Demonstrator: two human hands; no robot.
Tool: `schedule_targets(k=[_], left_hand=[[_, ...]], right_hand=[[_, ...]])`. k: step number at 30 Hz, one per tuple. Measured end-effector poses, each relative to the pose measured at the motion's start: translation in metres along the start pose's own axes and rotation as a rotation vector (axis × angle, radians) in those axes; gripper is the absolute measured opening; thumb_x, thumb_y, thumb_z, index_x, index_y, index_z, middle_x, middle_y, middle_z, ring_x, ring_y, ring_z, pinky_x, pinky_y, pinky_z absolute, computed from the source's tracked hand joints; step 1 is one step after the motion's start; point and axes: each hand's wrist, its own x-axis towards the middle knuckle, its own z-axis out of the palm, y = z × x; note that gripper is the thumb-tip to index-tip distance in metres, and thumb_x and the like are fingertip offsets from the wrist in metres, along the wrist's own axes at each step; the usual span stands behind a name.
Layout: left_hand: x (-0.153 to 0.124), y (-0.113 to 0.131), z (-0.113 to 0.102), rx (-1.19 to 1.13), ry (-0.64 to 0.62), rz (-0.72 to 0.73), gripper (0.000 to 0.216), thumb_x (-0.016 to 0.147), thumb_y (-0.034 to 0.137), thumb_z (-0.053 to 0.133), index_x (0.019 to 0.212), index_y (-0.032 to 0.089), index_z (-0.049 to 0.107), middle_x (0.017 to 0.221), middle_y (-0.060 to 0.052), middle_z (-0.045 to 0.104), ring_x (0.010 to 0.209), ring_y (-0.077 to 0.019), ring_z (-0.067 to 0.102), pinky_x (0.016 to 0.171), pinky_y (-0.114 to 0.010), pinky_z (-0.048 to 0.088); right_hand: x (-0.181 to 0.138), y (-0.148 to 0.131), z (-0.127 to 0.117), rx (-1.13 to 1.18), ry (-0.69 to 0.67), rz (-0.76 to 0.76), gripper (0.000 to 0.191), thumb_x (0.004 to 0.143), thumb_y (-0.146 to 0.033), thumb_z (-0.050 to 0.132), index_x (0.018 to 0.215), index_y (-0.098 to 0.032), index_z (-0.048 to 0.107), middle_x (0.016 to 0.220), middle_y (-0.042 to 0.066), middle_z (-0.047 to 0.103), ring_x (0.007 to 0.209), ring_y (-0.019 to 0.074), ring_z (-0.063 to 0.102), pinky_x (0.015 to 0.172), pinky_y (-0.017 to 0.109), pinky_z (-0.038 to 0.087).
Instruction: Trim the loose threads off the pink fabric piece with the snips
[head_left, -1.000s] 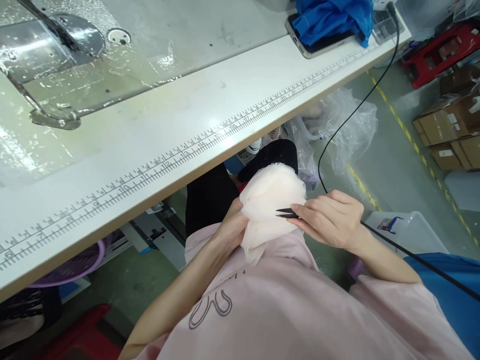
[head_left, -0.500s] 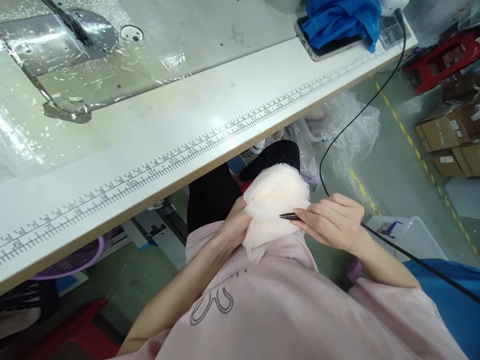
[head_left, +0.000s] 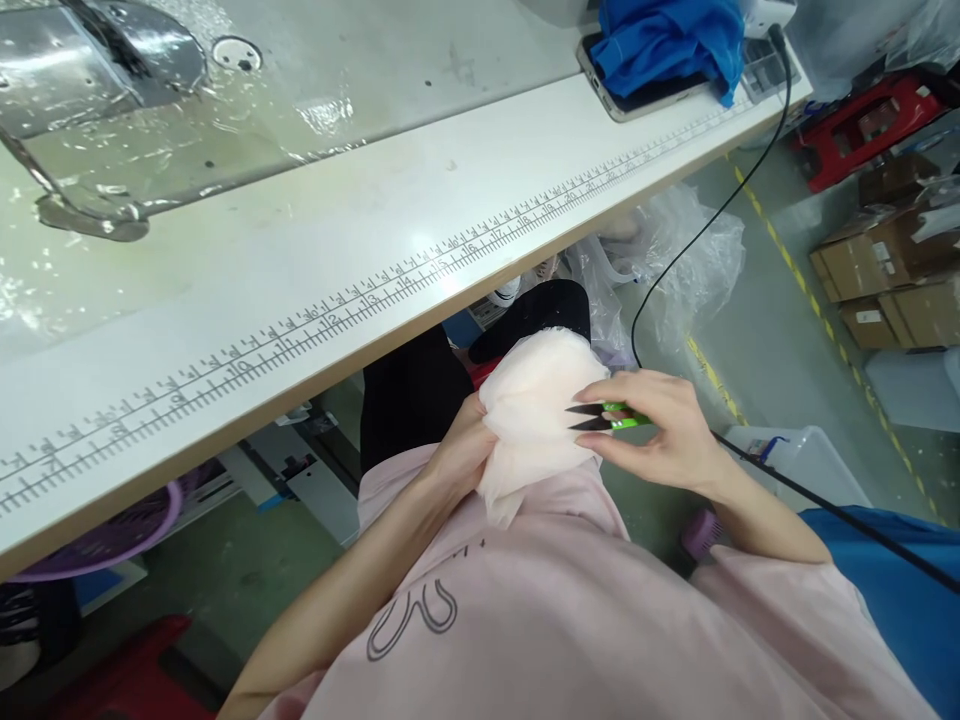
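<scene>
Scissors [head_left: 619, 423] with green handles and black blades sit in a worker's right hand [head_left: 664, 428], fingers and thumb curled around the grips and the blades spread apart. The tips point at a bundle of thin pale cloth [head_left: 536, 400] held above the lap, just below the table edge; whether the blades touch the cloth cannot be told from this angle. The left hand [head_left: 471, 438] grasps the bundle by its near side, its fingertips hidden in the folds. The worker wears a pink shirt [head_left: 555, 620] and black trousers [head_left: 405, 400]. Ruler markings [head_left: 405, 285] run along the front of the white table [head_left: 352, 205], where a blue cloth [head_left: 667, 45] lies over a phone [head_left: 637, 104] near the far right corner. A black cable [head_left: 712, 218] drops from that corner and passes behind the right hand. Clear plastic [head_left: 701, 270] lies on the floor beyond, near stacked cardboard boxes [head_left: 862, 268] and a red stool [head_left: 855, 125].
</scene>
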Motion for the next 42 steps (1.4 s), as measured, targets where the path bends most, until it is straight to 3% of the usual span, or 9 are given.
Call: schedule_targets(k=[5, 13, 18, 25, 28, 32, 36, 39, 42], left_hand=[[0.003, -0.002, -0.001, -0.009, 0.010, -0.006, 0.030, 0.057, 0.012, 0.080, 0.086, 0.017, 0.077, 0.083, -0.005, 0.075, 0.073, -0.0223, 0.068, 0.061, -0.027, 0.052], [0.002, -0.001, -0.002, 0.026, -0.006, -0.008, 0.022, 0.056, 0.012, 0.080, 0.077, 0.017, 0.076, 0.074, -0.004, 0.074, 0.073, -0.0231, 0.068, 0.060, -0.027, 0.052], [0.001, -0.001, -0.004, 0.080, -0.043, -0.038, 0.019, 0.057, 0.013, 0.079, 0.075, 0.018, 0.076, 0.072, -0.003, 0.073, 0.072, -0.0235, 0.068, 0.058, -0.027, 0.051], [0.000, 0.000, -0.004, 0.085, -0.044, -0.088, 0.019, 0.052, 0.013, 0.080, 0.069, 0.018, 0.074, 0.064, -0.002, 0.071, 0.065, -0.0212, 0.066, 0.045, -0.023, 0.041], [0.000, 0.001, -0.002, 0.064, -0.015, -0.087, 0.019, 0.051, 0.012, 0.081, 0.067, 0.018, 0.073, 0.062, -0.001, 0.069, 0.062, -0.0193, 0.064, 0.046, -0.022, 0.040], [0.000, 0.003, -0.001, 0.020, -0.001, -0.095, 0.022, 0.051, 0.012, 0.082, 0.070, 0.019, 0.073, 0.060, 0.002, 0.066, 0.053, -0.0129, 0.057, 0.048, -0.021, 0.043], [0.001, 0.004, -0.003, -0.024, 0.039, -0.127, 0.025, 0.048, 0.010, 0.084, 0.068, 0.019, 0.072, 0.061, 0.004, 0.066, 0.052, -0.0102, 0.052, 0.047, -0.020, 0.044], [0.001, 0.003, -0.003, -0.038, 0.068, -0.126, 0.031, 0.047, 0.007, 0.083, 0.073, 0.021, 0.073, 0.066, 0.004, 0.068, 0.056, -0.0116, 0.054, 0.050, -0.021, 0.046], [0.001, 0.002, -0.003, -0.004, 0.089, -0.112, 0.033, 0.047, 0.008, 0.083, 0.076, 0.022, 0.074, 0.069, 0.002, 0.070, 0.059, -0.0144, 0.056, 0.051, -0.022, 0.047]], right_hand=[[0.003, 0.000, 0.005, 0.040, -0.061, 0.024, 0.015, 0.083, -0.028, 0.071, 0.095, -0.019, 0.068, 0.079, -0.002, 0.072, 0.063, 0.0081, 0.061, 0.063, 0.024, 0.041], [0.016, 0.003, 0.000, 0.565, -0.239, 0.435, 0.014, 0.080, -0.029, 0.072, 0.078, -0.015, 0.068, 0.069, -0.002, 0.064, 0.059, 0.0074, 0.052, 0.055, 0.020, 0.039], [0.026, 0.011, -0.001, 0.558, -0.118, 0.474, 0.019, 0.081, -0.032, 0.070, 0.075, -0.015, 0.065, 0.064, -0.004, 0.055, 0.057, 0.0054, 0.041, 0.051, 0.019, 0.031], [0.040, 0.025, 0.006, 0.551, -0.042, 0.462, 0.026, 0.080, -0.040, 0.068, 0.075, -0.015, 0.062, 0.069, -0.003, 0.059, 0.060, 0.0077, 0.048, 0.054, 0.020, 0.036], [0.039, 0.027, 0.009, 0.400, 0.005, 0.408, 0.021, 0.084, -0.036, 0.064, 0.079, -0.016, 0.064, 0.072, -0.002, 0.062, 0.062, 0.0084, 0.050, 0.057, 0.021, 0.038], [0.030, 0.027, 0.006, 0.090, 0.121, 0.237, 0.025, 0.089, -0.038, 0.061, 0.104, -0.019, 0.067, 0.091, 0.003, 0.068, 0.072, 0.0113, 0.056, 0.065, 0.024, 0.042], [0.019, 0.028, 0.001, -0.196, 0.174, 0.025, 0.031, 0.094, -0.038, 0.054, 0.117, -0.022, 0.066, 0.077, 0.001, 0.063, 0.065, 0.0110, 0.052, 0.061, 0.025, 0.038], [0.015, 0.030, 0.001, -0.457, 0.187, -0.088, 0.030, 0.094, -0.038, 0.054, 0.117, -0.023, 0.068, 0.071, 0.000, 0.061, 0.060, 0.0104, 0.049, 0.057, 0.027, 0.031], [0.015, 0.031, 0.003, -0.548, 0.188, -0.148, 0.030, 0.095, -0.037, 0.052, 0.114, -0.021, 0.069, 0.069, -0.001, 0.060, 0.059, 0.0100, 0.048, 0.057, 0.028, 0.029]])
